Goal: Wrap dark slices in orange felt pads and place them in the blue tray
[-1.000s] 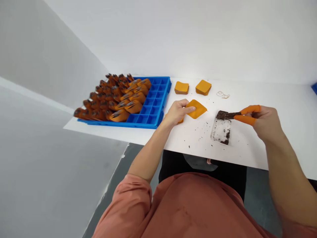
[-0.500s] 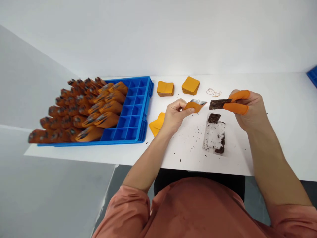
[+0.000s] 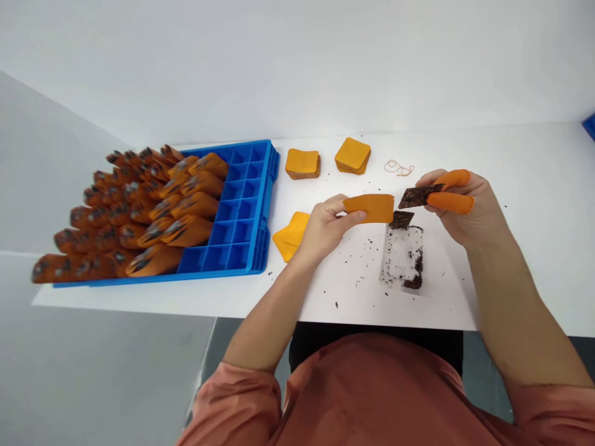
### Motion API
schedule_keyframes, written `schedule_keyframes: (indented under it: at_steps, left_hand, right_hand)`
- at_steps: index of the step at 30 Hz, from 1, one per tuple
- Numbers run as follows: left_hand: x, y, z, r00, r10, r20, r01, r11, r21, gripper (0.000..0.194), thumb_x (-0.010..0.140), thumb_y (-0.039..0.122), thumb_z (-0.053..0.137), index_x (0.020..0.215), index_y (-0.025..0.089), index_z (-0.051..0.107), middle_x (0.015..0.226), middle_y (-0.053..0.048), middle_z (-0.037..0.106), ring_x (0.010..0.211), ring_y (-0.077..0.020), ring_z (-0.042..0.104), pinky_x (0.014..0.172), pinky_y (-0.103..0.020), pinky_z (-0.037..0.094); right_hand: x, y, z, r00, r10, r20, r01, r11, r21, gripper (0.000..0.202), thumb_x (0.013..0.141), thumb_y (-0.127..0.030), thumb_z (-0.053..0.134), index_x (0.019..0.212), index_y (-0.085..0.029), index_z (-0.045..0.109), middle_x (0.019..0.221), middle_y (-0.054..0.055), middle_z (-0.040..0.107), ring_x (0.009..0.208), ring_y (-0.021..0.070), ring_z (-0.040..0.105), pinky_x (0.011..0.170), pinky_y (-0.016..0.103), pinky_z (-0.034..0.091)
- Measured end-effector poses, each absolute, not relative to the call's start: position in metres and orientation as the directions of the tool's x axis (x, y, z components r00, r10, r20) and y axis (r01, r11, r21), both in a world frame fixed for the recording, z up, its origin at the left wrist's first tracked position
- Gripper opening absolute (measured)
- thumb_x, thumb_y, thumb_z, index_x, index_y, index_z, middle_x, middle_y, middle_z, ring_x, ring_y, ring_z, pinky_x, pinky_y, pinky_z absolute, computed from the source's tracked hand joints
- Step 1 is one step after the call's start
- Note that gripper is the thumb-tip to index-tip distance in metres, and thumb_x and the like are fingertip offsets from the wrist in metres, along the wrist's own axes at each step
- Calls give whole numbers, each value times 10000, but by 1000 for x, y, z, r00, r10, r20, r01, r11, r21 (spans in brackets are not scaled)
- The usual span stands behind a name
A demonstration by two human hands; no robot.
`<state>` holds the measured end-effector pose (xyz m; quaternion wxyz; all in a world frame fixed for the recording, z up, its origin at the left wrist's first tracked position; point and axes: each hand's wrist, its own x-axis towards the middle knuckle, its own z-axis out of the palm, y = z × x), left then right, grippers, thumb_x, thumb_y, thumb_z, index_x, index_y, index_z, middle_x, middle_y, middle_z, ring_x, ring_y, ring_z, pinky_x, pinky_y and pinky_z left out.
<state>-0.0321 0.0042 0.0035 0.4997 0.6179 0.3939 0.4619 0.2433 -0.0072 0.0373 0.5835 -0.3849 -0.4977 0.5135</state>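
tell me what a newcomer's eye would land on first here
Likely the blue tray at the left, crowded with orange pouches. Then, near the middle, the left hand holds an orange piece; farther right, the right hand, in orange finger covers, pinches a dark slab. Below them in view is a clear box with dark crumbs.

White counter [image 3: 534, 248] | left: blue compartment tray [image 3: 258, 251] | back: squared yellow-orange stack [image 3: 302, 164], second stack [image 3: 352, 155] beside it, thin tangled cord [image 3: 398, 168] | middle: loose yellow-orange pieces [image 3: 291, 236], clear shallow dish [image 3: 398, 249], scattered dark crumbs [image 3: 336, 305]
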Motion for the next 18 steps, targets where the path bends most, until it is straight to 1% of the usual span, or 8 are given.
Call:
schedule_keyframes:
  at_steps: [1,3,6,8,11,14,18]
  left_hand:
    - [-32,4,4,241,947,213,49,-231,972,107,870,336,882,823,256,829,867,-3,728,811,-147,651,729,-309,508]
    - [-33,5,3,212,941,262,100,-288,952,178,861,307,899,750,239,777,798,11,664,725,-125,575,652,-296,435]
    - [-32,4,2,202,930,308,143,-339,930,304,856,281,914,678,215,676,751,21,609,678,-113,513,608,-291,385]
    - [-30,4,0,194,925,327,149,-357,922,370,848,263,922,655,207,611,730,28,587,659,-108,496,594,-289,375]
    - [-28,3,-2,178,921,345,151,-372,916,426,821,231,934,642,203,548,718,38,573,639,-101,483,587,-287,368]
    - [-27,2,-2,171,920,352,172,-380,909,413,817,204,932,653,202,553,736,36,585,652,-101,491,600,-289,372]
    - [-27,1,-4,168,907,387,226,-418,880,403,846,220,938,666,206,577,744,33,600,655,-103,498,603,-291,378]
  right_hand:
    - [244,-7,36,-29,978,207,-208,196,-958,201,686,-226,957,708,-283,765,935,3,800,737,162,643,685,390,573]
    - [243,-8,36,-39,962,270,-193,258,-947,219,725,-247,968,727,-285,752,923,1,787,773,179,672,730,420,606]
    - [238,-13,39,-2,920,392,-144,388,-910,211,773,-284,978,774,-308,768,903,-1,769,792,195,686,754,453,623]
    - [232,-19,43,49,879,474,-104,476,-873,193,771,-238,973,800,-317,799,897,4,767,781,193,675,694,428,588]
    - [221,-28,50,81,833,547,-54,552,-832,226,749,-127,947,833,-307,839,923,12,782,749,171,650,595,378,490]
    - [214,-36,54,59,805,591,20,591,-807,230,761,-129,959,852,-301,837,937,0,781,746,160,641,586,366,437]
    - [211,-41,56,-13,748,663,177,654,-735,222,829,-144,953,889,-306,813,920,-22,759,733,154,636,591,362,422]
